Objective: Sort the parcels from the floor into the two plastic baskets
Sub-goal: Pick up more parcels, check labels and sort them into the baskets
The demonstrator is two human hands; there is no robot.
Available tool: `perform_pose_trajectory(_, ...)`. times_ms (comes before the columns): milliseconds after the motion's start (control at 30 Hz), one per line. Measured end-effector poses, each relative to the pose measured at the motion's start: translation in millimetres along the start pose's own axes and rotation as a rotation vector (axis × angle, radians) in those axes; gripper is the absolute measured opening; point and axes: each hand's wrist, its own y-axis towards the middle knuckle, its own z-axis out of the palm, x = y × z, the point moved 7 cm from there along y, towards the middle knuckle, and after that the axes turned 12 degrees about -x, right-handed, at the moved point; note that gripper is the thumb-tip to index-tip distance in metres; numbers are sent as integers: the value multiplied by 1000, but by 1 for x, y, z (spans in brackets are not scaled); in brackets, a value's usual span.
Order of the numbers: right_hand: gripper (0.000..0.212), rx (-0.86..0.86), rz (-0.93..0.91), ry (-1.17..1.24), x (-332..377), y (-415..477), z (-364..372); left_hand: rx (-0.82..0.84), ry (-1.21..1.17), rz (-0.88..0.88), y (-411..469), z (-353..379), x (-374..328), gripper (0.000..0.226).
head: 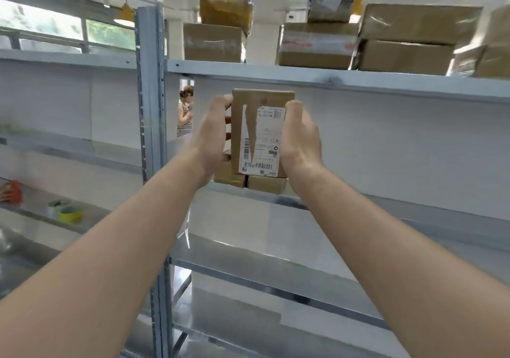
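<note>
1. Fingers (221, 103) of both hands clamped on parcel (262, 128): left hand (211, 136) on its 9 o'clock edge, right hand (299, 136) on its 3 o'clock edge.
2. Parcel upright, label facing me, dead centre, on or just over two small boxes (230, 176) on shelf (386, 205); can't tell which.
3. Baskets not in view.
4. Step, my guess: take parcel to a basket. Squeeze evenly, lift straight up off small boxes, read label first.
5. Boxes (317, 45) at 1 o'clock, higher up.

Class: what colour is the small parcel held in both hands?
Brown cardboard parcel with a white label; head view.
</note>
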Motion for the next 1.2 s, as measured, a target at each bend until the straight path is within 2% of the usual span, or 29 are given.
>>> perform_pose_trajectory(133,42,-148,-13,-53,16,-14,-41,123,-82,-3,-16,21,-16,44)
perform_pose_trajectory(400,42,-412,3,-202,47,-66,-149,400,-122,-68,-87,79,-35,50)
perform_pose_trajectory(633,43,-595,7,-312,69,-101,-266,549,-184,-97,-169,153,-68,47)
perform_pose_trajectory(867,43,-685,31,-346,63,-126,-395,640,-204,-99,-266,237,-87,47)
perform_pose_trajectory(1067,52,-652,52,-383,35,-144,-496,655,-194,-133,-354,308,-84,48)
perform_pose_trajectory(1200,46,-638,63,-409,13,-151,-553,647,-171,-162,-397,348,-80,52)
